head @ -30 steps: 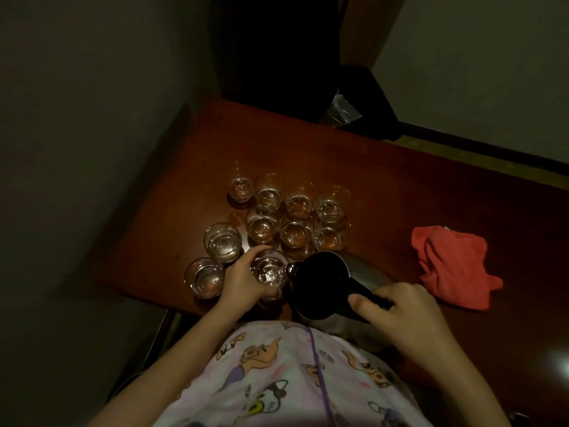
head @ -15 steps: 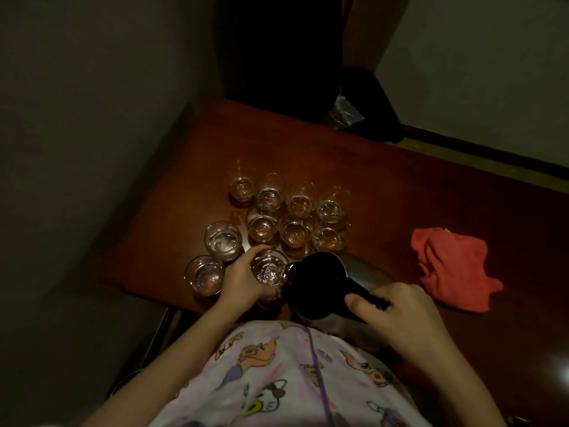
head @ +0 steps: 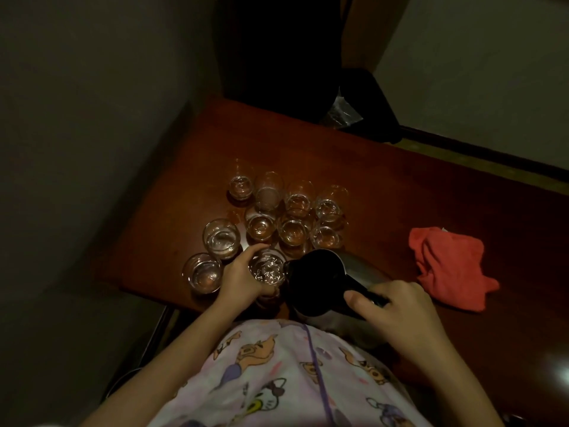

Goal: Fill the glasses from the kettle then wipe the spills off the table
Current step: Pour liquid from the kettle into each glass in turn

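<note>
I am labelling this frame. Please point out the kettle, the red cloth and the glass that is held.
kettle (head: 317, 272): head view, on its dark top.
red cloth (head: 446, 266): head view, its middle folds.
held glass (head: 267, 268): head view, its open mouth.

This looks like a room in a home, dim and plain, and I'm standing at a small reddish-brown wooden table (head: 400, 192) pushed into a corner between bare, pale walls (head: 77, 118). I'm in soft cartoon-print nightclothes (head: 277, 374), the sort worn indoors. A cluster of small drinking glasses (head: 292, 211) sits on the table, a crumpled red cloth (head: 446, 266) lies off to my right, and something dark and bulky (head: 277, 50) stands behind the table's far edge.
</note>
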`<act>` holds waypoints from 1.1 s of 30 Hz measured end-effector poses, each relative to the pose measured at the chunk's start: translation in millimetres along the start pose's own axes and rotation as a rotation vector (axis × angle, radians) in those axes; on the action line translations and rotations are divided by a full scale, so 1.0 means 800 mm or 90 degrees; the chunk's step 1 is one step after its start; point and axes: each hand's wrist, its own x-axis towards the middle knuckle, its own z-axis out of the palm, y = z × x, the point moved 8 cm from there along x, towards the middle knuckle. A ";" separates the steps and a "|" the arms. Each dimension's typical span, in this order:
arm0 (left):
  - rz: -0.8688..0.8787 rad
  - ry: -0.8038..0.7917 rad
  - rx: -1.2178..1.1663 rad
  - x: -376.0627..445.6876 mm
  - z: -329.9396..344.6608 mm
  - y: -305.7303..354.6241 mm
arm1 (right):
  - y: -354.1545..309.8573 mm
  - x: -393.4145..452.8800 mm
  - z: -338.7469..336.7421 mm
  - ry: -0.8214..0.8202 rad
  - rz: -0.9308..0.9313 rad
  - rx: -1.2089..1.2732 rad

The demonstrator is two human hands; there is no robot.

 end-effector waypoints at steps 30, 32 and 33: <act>0.050 0.087 0.025 0.060 -0.140 0.079 | 0.010 0.007 0.004 0.137 0.049 0.436; 0.047 0.105 0.033 0.072 -0.151 0.076 | 0.011 0.008 0.005 0.138 0.056 0.440; 0.040 0.114 0.037 0.078 -0.156 0.073 | 0.011 0.009 0.006 0.138 0.060 0.439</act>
